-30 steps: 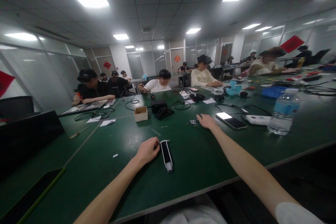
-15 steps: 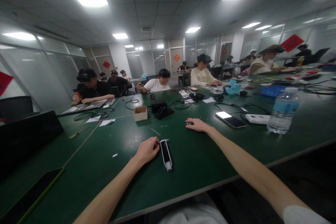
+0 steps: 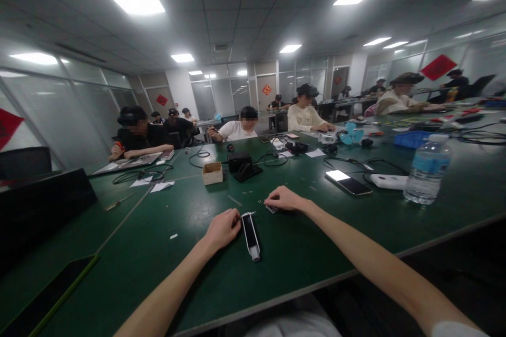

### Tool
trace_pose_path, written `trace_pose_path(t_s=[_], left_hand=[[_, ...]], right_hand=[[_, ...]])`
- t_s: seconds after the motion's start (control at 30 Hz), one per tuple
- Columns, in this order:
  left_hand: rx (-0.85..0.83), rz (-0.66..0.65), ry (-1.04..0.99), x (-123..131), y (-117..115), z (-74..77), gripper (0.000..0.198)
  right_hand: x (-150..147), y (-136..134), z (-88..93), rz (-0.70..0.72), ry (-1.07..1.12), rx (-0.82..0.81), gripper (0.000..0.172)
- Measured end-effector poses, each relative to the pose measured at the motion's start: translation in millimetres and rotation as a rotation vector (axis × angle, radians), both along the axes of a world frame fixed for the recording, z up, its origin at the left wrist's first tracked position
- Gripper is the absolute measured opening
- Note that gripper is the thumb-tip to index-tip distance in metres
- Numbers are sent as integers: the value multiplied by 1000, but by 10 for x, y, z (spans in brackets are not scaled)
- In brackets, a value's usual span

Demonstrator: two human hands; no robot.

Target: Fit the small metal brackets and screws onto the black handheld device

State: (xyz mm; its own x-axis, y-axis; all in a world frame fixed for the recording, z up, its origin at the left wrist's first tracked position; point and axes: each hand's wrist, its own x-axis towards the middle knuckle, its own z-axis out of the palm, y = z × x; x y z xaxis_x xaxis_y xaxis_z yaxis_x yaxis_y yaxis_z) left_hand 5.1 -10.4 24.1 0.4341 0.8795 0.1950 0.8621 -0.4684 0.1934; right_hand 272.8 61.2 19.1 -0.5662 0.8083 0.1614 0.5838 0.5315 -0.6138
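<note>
My left hand [image 3: 222,228] rests on the green table [image 3: 300,253] with its fingers curled against the far end of a slim black and white device [image 3: 250,235] that lies lengthwise toward me. My right hand [image 3: 283,199] sits just right of that device's far end, fingers pinched over a small grey part [image 3: 271,209] on the table. Tiny white specks lie close to the pinched fingers.
A lit phone [image 3: 348,182], a white box [image 3: 389,181] and a water bottle [image 3: 428,168] stand to the right. A small cardboard box [image 3: 212,172] and a black device with cables [image 3: 242,165] lie further back. Several people sit at the far side. A dark tray [image 3: 45,305] lies at the near left.
My right hand has drawn back from beside the phone toward me and to the left, dragging small parts with it, and now sits by the device. My left hand has stayed put.
</note>
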Motion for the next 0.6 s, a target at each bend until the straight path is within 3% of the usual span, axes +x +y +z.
trace_pose_path(t_s=[0.27, 0.4, 0.6], left_hand=[[-20, 21, 15, 6, -18, 14, 14], [-12, 24, 16, 6, -19, 5, 14], [-10, 17, 9, 2, -14, -12, 16]], right_hand=[[-16, 18, -22, -63, -32, 321, 32], [-161, -14, -130, -11, -184, 329, 41], [-355, -74, -134, -66, -318, 421, 29]])
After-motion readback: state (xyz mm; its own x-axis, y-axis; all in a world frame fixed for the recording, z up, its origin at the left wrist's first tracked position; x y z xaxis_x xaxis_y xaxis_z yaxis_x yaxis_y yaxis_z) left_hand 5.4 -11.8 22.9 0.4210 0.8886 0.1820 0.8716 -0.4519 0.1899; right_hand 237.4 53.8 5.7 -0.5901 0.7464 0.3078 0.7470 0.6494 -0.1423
